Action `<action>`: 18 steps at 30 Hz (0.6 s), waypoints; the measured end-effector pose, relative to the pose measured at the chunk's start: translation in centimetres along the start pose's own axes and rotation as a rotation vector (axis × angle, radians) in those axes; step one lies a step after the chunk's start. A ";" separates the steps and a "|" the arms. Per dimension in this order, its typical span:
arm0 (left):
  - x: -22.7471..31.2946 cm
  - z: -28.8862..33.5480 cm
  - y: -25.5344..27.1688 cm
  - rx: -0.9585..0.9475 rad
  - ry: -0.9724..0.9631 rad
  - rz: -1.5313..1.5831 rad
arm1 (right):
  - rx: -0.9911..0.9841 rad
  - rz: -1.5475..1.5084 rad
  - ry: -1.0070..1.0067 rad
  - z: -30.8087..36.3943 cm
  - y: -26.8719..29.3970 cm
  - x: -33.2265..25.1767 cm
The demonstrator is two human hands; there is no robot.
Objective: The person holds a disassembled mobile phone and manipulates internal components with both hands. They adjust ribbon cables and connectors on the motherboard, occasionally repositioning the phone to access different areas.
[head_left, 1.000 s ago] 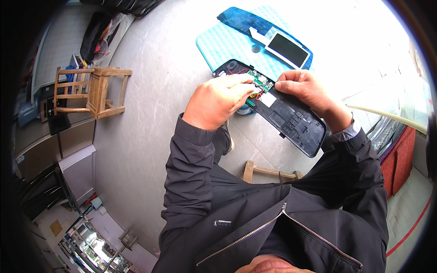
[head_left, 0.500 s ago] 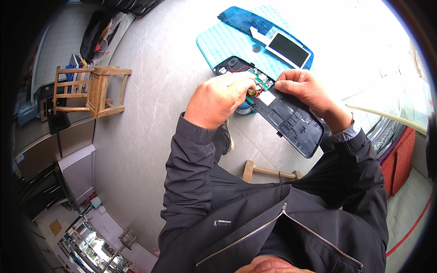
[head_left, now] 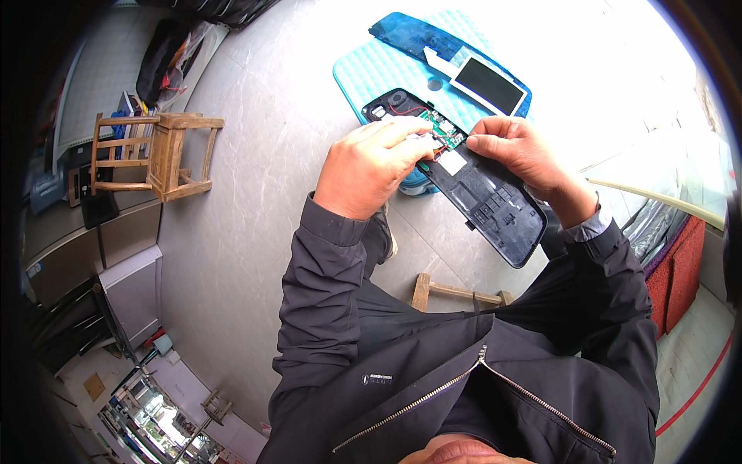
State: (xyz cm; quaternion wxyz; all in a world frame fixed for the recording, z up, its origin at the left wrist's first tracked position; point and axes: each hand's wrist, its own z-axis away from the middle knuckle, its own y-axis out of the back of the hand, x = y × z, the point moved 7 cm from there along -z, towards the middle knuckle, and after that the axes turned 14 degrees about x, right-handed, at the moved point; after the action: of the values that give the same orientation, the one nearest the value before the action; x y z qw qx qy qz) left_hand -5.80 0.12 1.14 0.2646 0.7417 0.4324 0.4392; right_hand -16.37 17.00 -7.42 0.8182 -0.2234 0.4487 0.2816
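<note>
At the upper centre of the frame, we have a long black housing [head_left: 488, 192] slanting down to the right, its inside facing up, with a green circuit board [head_left: 447, 131] and red wires [head_left: 407, 112] in it. Our left hand [head_left: 367, 164] comes over the board from the left, fingertips bunched together; we cannot tell what, if anything, they grip. Our right hand [head_left: 529, 153] is at the board's right side, thumb and forefinger together; whether they pinch anything, we cannot tell. Above, a blue panel [head_left: 408, 32] and 1 white-framed screen [head_left: 490, 85] lie on a light-blue textured surface [head_left: 362, 73]; 1 wooden chair [head_left: 174, 158] is at the left.
</note>
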 end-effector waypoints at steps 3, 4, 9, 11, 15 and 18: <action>-0.1 -0.1 0.2 0.022 -0.006 -0.011 | -0.013 -0.012 0.012 0.0 0.0 -0.1; -0.1 -0.1 0.2 0.027 -0.001 -0.014 | -0.014 -0.013 0.014 -0.1 -0.1 -0.1; -0.3 -0.1 0.2 0.031 -0.008 -0.044 | -0.019 -0.011 0.014 0.1 -0.2 -0.3; -0.4 -0.1 0.2 0.038 -0.006 -0.049 | -0.026 -0.009 0.023 0.2 -0.2 -0.4; -0.4 0.0 0.4 0.041 0.009 -0.091 | -0.014 0.013 0.024 0.2 -0.1 -0.4; -0.2 0.0 0.5 0.049 0.010 -0.134 | 0.013 0.023 0.033 0.2 0.0 -0.5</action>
State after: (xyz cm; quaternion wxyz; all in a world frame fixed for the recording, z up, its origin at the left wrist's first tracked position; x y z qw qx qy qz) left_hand -5.68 -0.28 1.43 0.2728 0.7152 0.4929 0.4136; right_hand -16.42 16.99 -6.89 0.8088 -0.2173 0.4665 0.2845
